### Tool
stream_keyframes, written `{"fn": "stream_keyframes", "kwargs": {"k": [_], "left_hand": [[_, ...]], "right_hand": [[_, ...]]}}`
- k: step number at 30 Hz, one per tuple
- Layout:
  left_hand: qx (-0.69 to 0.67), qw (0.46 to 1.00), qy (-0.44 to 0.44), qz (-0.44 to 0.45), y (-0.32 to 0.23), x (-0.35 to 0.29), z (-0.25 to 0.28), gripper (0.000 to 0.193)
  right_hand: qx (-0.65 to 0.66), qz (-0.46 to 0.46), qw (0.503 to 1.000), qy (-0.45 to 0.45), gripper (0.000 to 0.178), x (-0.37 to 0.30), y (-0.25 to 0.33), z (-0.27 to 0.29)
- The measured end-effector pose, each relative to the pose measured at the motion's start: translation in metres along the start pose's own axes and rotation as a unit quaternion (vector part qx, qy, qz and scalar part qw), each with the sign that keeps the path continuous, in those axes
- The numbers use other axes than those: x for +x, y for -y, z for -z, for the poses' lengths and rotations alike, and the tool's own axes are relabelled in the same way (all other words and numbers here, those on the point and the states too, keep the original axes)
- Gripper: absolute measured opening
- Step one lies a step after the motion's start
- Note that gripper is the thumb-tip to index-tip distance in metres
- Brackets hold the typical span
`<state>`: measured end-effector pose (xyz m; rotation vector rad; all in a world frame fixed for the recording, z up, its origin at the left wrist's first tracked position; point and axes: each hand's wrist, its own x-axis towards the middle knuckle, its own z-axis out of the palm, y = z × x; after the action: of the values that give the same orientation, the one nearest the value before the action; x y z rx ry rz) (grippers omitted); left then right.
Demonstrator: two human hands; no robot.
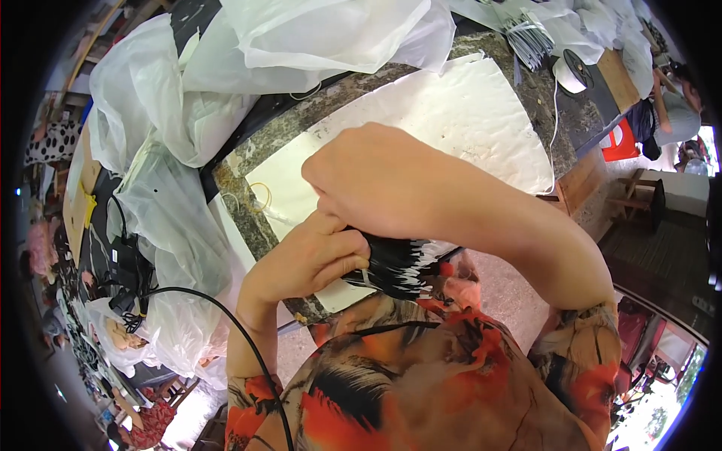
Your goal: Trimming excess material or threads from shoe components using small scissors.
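Observation:
A bundle of thin black strips with white tips [402,264] lies close to my body, its white ends pointing right. My left hand [320,255] is closed around its left end, where a pale band shows by the fingers. My right hand [368,177] is a closed fist crossing above the bundle, against the thumb side of my left hand. Whatever its fingers pinch is hidden beneath it. Under both hands lies a white board [481,120] on a worn stone-like slab [553,94]. A yellow elastic loop [261,197] rests on the board's left part.
Translucent plastic bags [143,90] heap along the left and far side. Another bundle of strips [529,41] and a white spool of cord [571,73] sit at the far right. A black cable [218,304] runs across my left side. Other people work at both edges, near a red stool [620,141].

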<state>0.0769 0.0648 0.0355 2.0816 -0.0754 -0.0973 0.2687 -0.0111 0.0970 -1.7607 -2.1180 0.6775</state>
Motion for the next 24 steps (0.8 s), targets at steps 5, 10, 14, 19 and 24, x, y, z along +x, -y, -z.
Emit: {"fn": "stream_keyframes", "kwargs": {"k": [5, 10, 14, 19, 24], "left_hand": [[-0.001, 1.000, -0.018, -0.007, 0.005, -0.007, -0.007, 0.017], [-0.180, 0.968, -0.152, 0.086, -0.012, -0.007, -0.020, 0.017], [-0.100, 0.983, -0.144, 0.054, 0.002, -0.018, -0.036, 0.013], [-0.061, 0.976, -0.208, 0.028, 0.004, -0.024, -0.048, 0.007], [-0.040, 0.975, -0.219, -0.005, 0.005, -0.021, -0.049, 0.005]], "right_hand": [[0.212, -0.004, 0.975, -0.065, 0.018, -0.026, 0.021, -0.013], [0.126, -0.004, 0.971, -0.202, 0.022, -0.062, 0.075, -0.050], [-0.104, -0.035, 0.978, -0.175, 0.029, -0.072, 0.109, -0.082], [0.048, -0.087, 0.976, -0.193, 0.034, -0.091, 0.116, -0.117], [0.262, -0.088, 0.927, -0.255, 0.028, -0.116, 0.111, -0.157]]}}
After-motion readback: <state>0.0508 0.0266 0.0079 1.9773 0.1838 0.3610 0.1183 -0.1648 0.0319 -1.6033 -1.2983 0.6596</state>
